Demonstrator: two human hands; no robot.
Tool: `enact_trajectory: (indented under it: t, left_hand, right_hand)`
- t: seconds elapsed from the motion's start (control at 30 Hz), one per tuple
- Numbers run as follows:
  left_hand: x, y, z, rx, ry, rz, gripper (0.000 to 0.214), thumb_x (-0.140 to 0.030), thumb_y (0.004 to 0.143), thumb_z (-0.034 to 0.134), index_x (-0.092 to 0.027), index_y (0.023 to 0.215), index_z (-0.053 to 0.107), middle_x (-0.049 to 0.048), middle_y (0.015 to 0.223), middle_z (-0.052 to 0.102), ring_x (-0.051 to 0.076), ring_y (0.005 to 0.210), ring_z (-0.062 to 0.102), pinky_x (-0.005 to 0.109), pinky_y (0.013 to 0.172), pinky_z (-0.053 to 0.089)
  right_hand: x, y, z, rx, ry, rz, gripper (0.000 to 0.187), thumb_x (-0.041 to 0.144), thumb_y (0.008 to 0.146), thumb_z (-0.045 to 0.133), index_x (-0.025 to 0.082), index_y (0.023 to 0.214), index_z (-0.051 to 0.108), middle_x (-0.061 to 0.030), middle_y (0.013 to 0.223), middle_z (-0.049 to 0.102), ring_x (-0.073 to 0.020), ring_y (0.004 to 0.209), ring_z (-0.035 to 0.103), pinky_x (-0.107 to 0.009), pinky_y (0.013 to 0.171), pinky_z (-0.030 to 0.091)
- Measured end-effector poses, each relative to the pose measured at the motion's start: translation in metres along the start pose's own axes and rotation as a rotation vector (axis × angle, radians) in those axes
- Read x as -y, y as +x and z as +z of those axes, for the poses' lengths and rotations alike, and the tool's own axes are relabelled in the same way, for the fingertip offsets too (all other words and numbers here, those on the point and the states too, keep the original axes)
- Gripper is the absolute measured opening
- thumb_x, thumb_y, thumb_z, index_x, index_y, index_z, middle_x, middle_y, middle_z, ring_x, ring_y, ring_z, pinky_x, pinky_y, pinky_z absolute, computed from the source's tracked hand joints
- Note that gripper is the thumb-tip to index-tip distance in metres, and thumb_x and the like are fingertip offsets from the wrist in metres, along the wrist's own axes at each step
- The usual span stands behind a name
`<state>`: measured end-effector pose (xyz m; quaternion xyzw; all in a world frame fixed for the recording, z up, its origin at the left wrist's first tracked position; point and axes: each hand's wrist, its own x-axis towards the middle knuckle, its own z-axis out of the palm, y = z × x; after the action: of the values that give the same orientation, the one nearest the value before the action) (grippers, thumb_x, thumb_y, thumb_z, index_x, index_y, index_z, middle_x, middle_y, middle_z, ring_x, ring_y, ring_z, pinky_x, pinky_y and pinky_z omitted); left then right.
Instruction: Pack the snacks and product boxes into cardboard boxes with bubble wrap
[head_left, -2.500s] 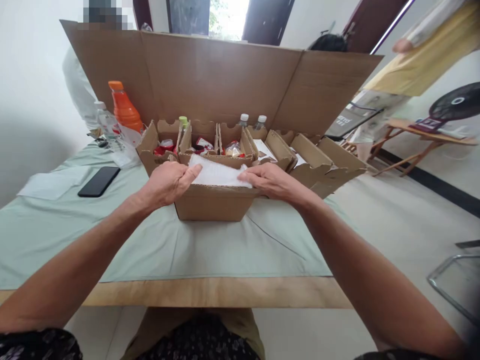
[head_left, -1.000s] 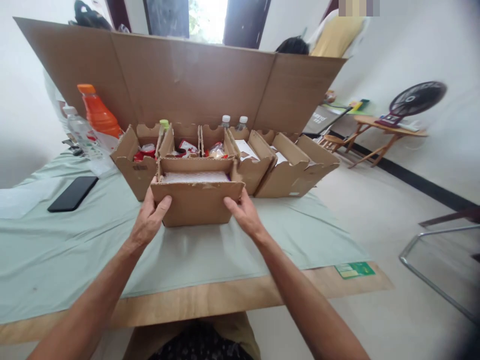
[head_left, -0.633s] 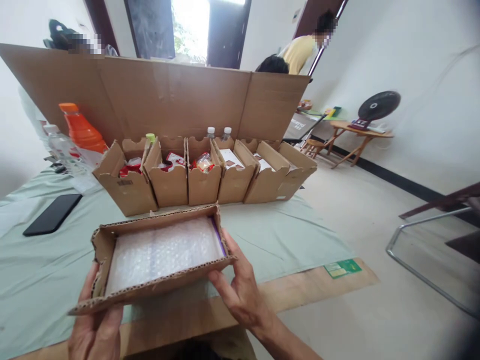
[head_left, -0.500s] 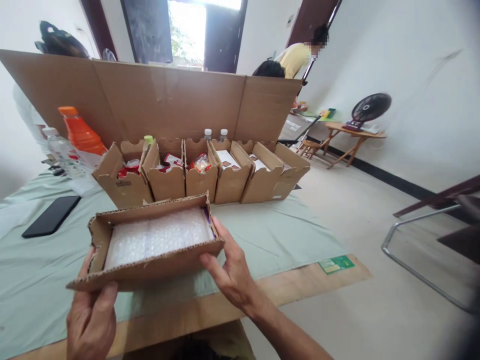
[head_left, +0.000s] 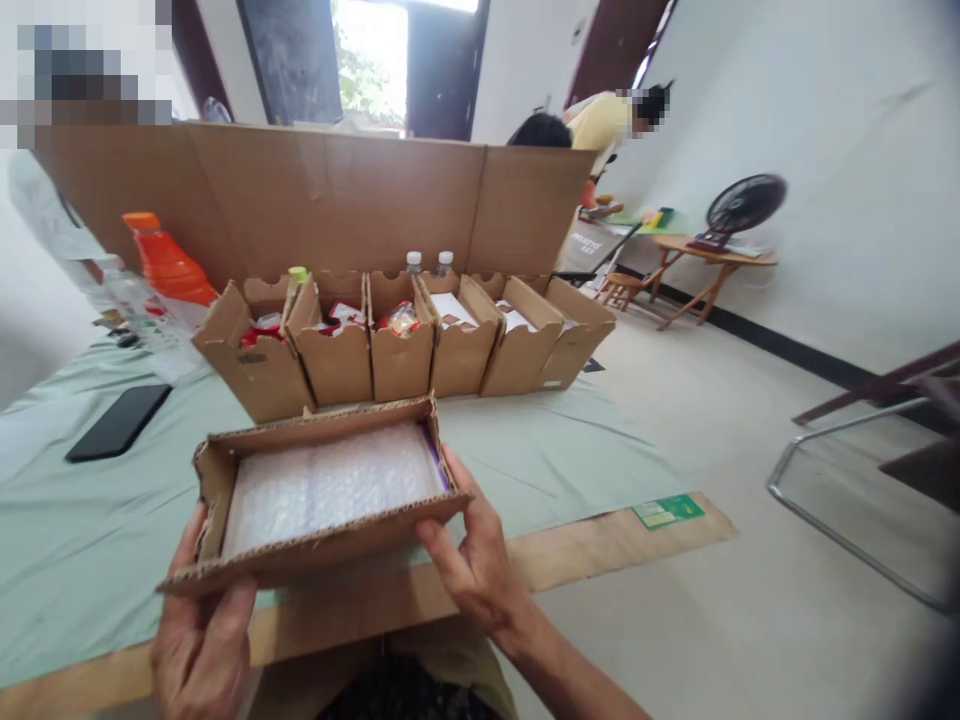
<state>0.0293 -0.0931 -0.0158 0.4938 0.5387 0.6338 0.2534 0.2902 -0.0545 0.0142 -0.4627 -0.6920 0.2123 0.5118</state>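
Between my two hands is an open cardboard box (head_left: 337,545), held tilted above the near edge of the cloth. Inside it lies something covered in bubble wrap (head_left: 337,485), with a purple edge showing at the right. My left hand (head_left: 202,640) grips the box's left end, thumb on the near wall and fingers behind. At the right end, my right hand (head_left: 476,560) clasps the corner, its thumb against the near wall. Beyond the held box stands a row of several cardboard bins (head_left: 401,365) with packets and white boxes in them.
A cardboard screen (head_left: 337,200) rises behind the bins. An orange bottle (head_left: 169,265) and clear bottles stand at the left, near a black phone (head_left: 120,422) on the green cloth (head_left: 525,440). Other people are beyond the screen. A fan (head_left: 742,205) sits on a wooden table at right.
The held box and both my hands have shifted slightly right and down in view. The person in yellow at the back has bent a little further forward.
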Motion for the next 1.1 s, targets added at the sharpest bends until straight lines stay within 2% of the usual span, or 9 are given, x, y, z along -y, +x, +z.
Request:
enact_trajectory:
  t: [0.07, 0.2, 0.3, 0.4, 0.47, 0.63, 0.8, 0.9, 1.1]
  left_hand:
    - [-0.013, 0.013, 0.012, -0.062, -0.052, -0.025, 0.071, -0.039, 0.096, 0.066, -0.029, 0.161, 0.038, 0.0039, 0.163, 0.049, 0.032, 0.155, 0.038, 0.048, 0.131, 0.026]
    - [-0.031, 0.026, 0.039, 0.014, -0.139, 0.131, 0.073, -0.042, 0.095, 0.069, -0.029, 0.161, 0.039, 0.0081, 0.166, 0.044, 0.032, 0.154, 0.040, 0.046, 0.130, 0.027]
    - [-0.032, 0.007, 0.034, 0.073, -0.092, 0.090, 0.071, -0.037, 0.097, 0.067, -0.035, 0.161, 0.038, 0.0044, 0.169, 0.040, 0.030, 0.156, 0.036, 0.043, 0.129, 0.032]
    - [-0.031, -0.004, 0.013, -0.030, -0.051, 0.022, 0.067, -0.034, 0.099, 0.064, -0.036, 0.161, 0.038, 0.0014, 0.167, 0.044, 0.029, 0.156, 0.036, 0.044, 0.130, 0.030]
    - [-0.031, 0.006, 0.005, -0.094, -0.053, 0.035, 0.069, -0.035, 0.099, 0.064, -0.033, 0.162, 0.036, 0.0022, 0.166, 0.044, 0.029, 0.158, 0.033, 0.045, 0.132, 0.024]
    - [-0.021, 0.032, 0.027, 0.012, -0.137, 0.042, 0.073, -0.038, 0.099, 0.064, -0.030, 0.164, 0.031, 0.0052, 0.170, 0.037, 0.029, 0.159, 0.030, 0.044, 0.132, 0.024]
    - [-0.009, 0.017, 0.037, 0.067, -0.155, 0.008, 0.074, -0.032, 0.100, 0.063, -0.035, 0.165, 0.027, 0.0033, 0.174, 0.027, 0.028, 0.161, 0.025, 0.046, 0.133, 0.020]
    - [-0.010, 0.017, 0.012, -0.071, -0.123, 0.010, 0.073, -0.031, 0.100, 0.064, -0.036, 0.164, 0.030, 0.0030, 0.173, 0.031, 0.027, 0.159, 0.030, 0.041, 0.131, 0.026]
    - [-0.010, 0.036, -0.050, -0.497, 0.042, 0.040, 0.077, -0.037, 0.098, 0.068, -0.030, 0.164, 0.030, 0.0086, 0.168, 0.041, 0.028, 0.155, 0.039, 0.041, 0.129, 0.029]
  right_hand:
    - [-0.002, 0.017, 0.002, -0.002, 0.047, -0.008, 0.072, 0.049, 0.100, 0.061, 0.024, 0.163, 0.036, -0.0131, 0.160, 0.050, -0.0309, 0.148, 0.048, -0.053, 0.120, 0.044]
    - [-0.005, 0.022, -0.009, -0.144, 0.035, -0.040, 0.067, 0.047, 0.101, 0.060, 0.024, 0.160, 0.041, -0.0119, 0.161, 0.049, -0.0317, 0.150, 0.045, -0.055, 0.124, 0.038]
    - [-0.001, 0.000, -0.014, -0.188, -0.051, -0.023, 0.065, 0.039, 0.101, 0.060, 0.026, 0.162, 0.039, -0.0105, 0.161, 0.049, -0.0323, 0.149, 0.046, -0.055, 0.123, 0.038]
    - [0.004, -0.007, 0.002, -0.057, -0.015, 0.000, 0.067, 0.038, 0.101, 0.059, 0.028, 0.163, 0.034, -0.0101, 0.161, 0.050, -0.0310, 0.146, 0.050, -0.052, 0.119, 0.044]
    - [0.004, 0.006, 0.019, -0.003, 0.057, 0.013, 0.066, 0.042, 0.102, 0.058, 0.028, 0.163, 0.036, -0.0103, 0.161, 0.050, -0.0307, 0.147, 0.049, -0.053, 0.119, 0.044]
    - [-0.008, 0.041, 0.023, -0.123, 0.063, 0.028, 0.063, 0.046, 0.100, 0.060, 0.026, 0.158, 0.045, -0.0114, 0.158, 0.052, -0.0336, 0.146, 0.049, -0.060, 0.122, 0.035]
    - [-0.016, 0.034, 0.011, -0.148, -0.024, 0.011, 0.062, 0.049, 0.098, 0.062, 0.022, 0.154, 0.052, -0.0142, 0.150, 0.060, -0.0357, 0.140, 0.054, -0.061, 0.120, 0.035]
    - [-0.019, 0.046, 0.043, -0.045, 0.064, -0.025, 0.065, 0.050, 0.098, 0.061, 0.022, 0.156, 0.048, -0.0147, 0.156, 0.054, -0.0351, 0.144, 0.050, -0.061, 0.121, 0.034]
    - [0.000, 0.129, 0.170, 0.439, 0.354, -0.135, 0.081, 0.068, 0.095, 0.056, 0.023, 0.160, 0.038, -0.0139, 0.163, 0.045, -0.0326, 0.151, 0.042, -0.055, 0.125, 0.034]
